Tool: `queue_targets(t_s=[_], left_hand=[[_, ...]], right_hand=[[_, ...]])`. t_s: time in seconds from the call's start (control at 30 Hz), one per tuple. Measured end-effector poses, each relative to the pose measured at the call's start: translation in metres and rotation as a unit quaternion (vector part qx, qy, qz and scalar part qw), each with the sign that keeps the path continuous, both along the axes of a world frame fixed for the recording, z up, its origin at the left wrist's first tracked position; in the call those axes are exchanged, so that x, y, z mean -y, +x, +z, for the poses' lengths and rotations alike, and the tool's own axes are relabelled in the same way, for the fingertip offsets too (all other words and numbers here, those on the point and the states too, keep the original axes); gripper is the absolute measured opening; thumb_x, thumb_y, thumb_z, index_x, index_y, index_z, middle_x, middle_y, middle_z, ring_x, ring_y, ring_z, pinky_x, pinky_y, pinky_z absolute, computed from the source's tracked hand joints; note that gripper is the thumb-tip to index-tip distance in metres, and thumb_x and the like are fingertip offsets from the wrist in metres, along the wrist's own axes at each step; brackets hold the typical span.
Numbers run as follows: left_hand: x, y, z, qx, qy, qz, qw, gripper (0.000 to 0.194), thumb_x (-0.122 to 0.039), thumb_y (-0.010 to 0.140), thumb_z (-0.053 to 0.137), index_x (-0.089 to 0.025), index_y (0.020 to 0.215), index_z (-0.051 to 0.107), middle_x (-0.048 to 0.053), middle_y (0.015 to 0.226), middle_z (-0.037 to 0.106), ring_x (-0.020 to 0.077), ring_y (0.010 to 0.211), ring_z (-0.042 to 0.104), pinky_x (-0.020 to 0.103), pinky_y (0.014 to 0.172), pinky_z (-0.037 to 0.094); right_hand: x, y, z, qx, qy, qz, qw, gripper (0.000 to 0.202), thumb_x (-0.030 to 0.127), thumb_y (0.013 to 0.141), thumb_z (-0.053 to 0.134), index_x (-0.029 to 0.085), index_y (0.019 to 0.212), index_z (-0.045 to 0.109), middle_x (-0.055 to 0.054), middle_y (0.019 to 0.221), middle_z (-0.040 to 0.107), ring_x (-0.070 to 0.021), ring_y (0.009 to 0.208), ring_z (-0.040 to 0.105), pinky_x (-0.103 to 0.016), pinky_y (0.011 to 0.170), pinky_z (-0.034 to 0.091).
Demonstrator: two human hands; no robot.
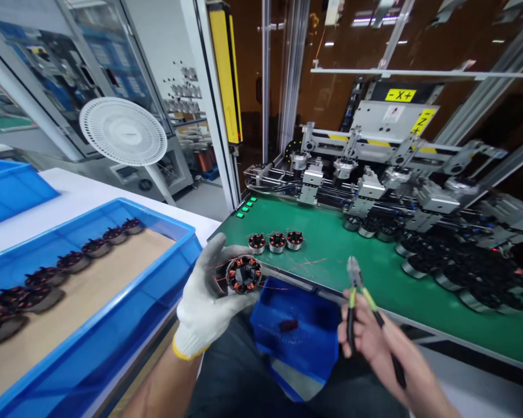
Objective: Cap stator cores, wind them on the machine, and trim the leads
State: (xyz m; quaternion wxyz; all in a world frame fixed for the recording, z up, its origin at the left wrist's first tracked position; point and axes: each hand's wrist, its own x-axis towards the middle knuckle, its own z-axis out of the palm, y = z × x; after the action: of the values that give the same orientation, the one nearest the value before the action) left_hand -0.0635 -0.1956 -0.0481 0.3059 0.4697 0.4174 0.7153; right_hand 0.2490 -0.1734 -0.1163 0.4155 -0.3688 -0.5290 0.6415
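Note:
A white work glove with a yellow cuff covers my left hand [211, 302], whose fingers and thumb grip a round stator [243, 274] with copper windings. Thin copper wires trail from the stator. Bare, my right hand [372, 337] holds cutting pliers [355, 278] by their black and yellow-green handles, jaws pointing up and away. Just beyond the held stator, three wound stators [277, 242] stand in a row on the green table [322, 249], with loose copper wire lying near them.
A blue tray [187, 241] with several stators in a row is at the left. A blue bin [296, 325] sits below the table edge. Dark stators [453, 267] crowd the right, before the winding machine [370, 186]. A white fan [122, 131] stands behind the tray.

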Motion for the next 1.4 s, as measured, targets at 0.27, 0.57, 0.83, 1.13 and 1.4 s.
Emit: queue_targets(t_s=[0.27,0.57,0.83,1.13,1.4], left_hand=[[0.006,0.003,-0.003,-0.016,-0.012,-0.008,1.0,0.093,0.003,0.055,0.09,-0.036,0.134,0.06,-0.001,0.113,0.079,0.0194,0.102,0.077,0.021,0.08,0.065],[0.013,-0.002,-0.002,-0.025,0.018,-0.034,0.999,0.095,0.006,0.057,0.086,-0.042,0.134,0.061,-0.004,0.113,0.079,0.0193,0.103,0.077,0.021,0.082,0.065],[0.016,-0.004,-0.004,-0.027,0.006,-0.035,0.999,0.094,0.007,0.058,0.085,-0.045,0.133,0.061,-0.006,0.112,0.079,0.0183,0.103,0.077,0.024,0.087,0.065],[0.019,-0.005,-0.006,-0.029,0.009,-0.042,0.999,0.096,0.006,0.058,0.086,-0.046,0.134,0.059,-0.008,0.114,0.078,0.0166,0.106,0.076,0.023,0.09,0.064],[0.021,-0.009,-0.005,-0.009,-0.048,-0.042,0.998,0.092,0.0,0.057,0.089,-0.036,0.134,0.056,-0.003,0.114,0.077,0.0182,0.105,0.075,0.024,0.087,0.063]], right_hand=[[0.071,-0.049,0.002,-0.181,-0.132,0.212,0.951,0.063,0.042,0.088,0.075,0.048,0.145,0.048,-0.006,0.119,0.06,-0.0204,0.1,0.064,-0.037,0.088,0.051],[0.062,-0.052,0.009,-0.153,-0.078,0.227,0.959,0.063,0.039,0.093,0.07,0.047,0.15,0.045,-0.005,0.129,0.057,-0.0248,0.124,0.056,-0.045,0.108,0.041],[0.069,-0.055,0.007,-0.163,-0.101,0.221,0.956,0.066,0.038,0.091,0.073,0.044,0.151,0.046,-0.006,0.12,0.057,-0.0193,0.104,0.06,-0.035,0.089,0.048],[0.07,-0.06,0.011,-0.138,-0.094,0.212,0.963,0.069,0.041,0.088,0.076,0.041,0.151,0.046,-0.006,0.113,0.058,-0.0167,0.094,0.061,-0.031,0.081,0.05],[0.069,-0.052,0.024,-0.003,-0.124,0.112,0.986,0.066,0.039,0.085,0.074,0.031,0.147,0.052,-0.003,0.095,0.058,-0.0105,0.066,0.053,-0.024,0.057,0.046]])
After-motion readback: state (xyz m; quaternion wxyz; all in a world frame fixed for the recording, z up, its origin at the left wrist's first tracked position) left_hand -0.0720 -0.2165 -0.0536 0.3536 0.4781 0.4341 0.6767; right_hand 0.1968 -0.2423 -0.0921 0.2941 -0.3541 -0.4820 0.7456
